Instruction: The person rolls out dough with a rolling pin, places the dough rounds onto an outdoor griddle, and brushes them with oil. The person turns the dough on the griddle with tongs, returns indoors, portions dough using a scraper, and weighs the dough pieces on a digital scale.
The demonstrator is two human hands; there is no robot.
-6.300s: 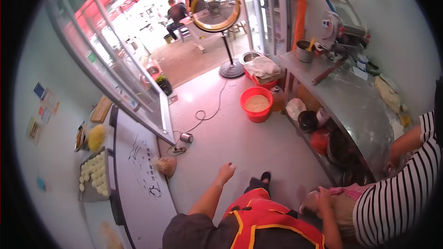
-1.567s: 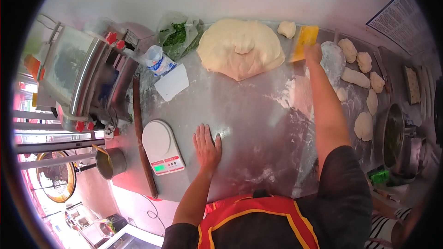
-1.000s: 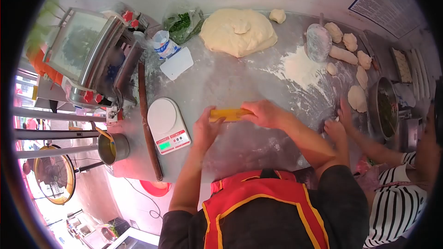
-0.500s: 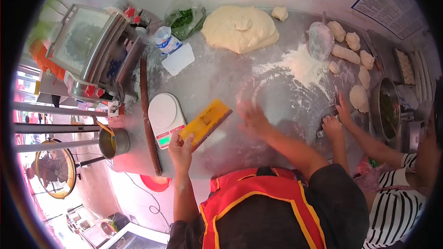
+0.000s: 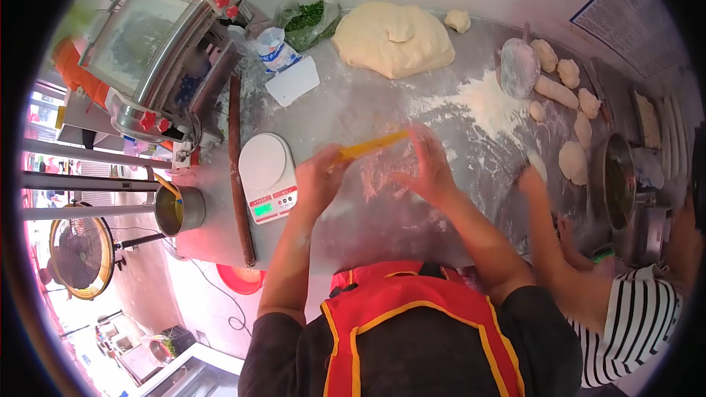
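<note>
My left hand (image 5: 319,179) grips one end of a yellow dough scraper (image 5: 373,146), held edge-on above the steel worktop (image 5: 353,228). My right hand (image 5: 428,169) is at the scraper's other end, thumb and fingers spread apart, the fingertips beside or touching it. Just left of my left hand stands a white kitchen scale (image 5: 266,169) with a lit green display. Beyond the scraper lies a large mound of dough (image 5: 390,40). Loose flour (image 5: 485,106) is spread to the right of it.
A wooden rolling pin (image 5: 239,176) lies left of the scale, near a dough machine (image 5: 158,51). Dough pieces (image 5: 573,163) and a metal bowl (image 5: 619,180) are on the right. A co-worker's hand (image 5: 529,179) holds something white there.
The scraper has turned from flat-faced to edge-on and risen to the right with my left hand. My right hand has come off the floured worktop area to the scraper's far end.
</note>
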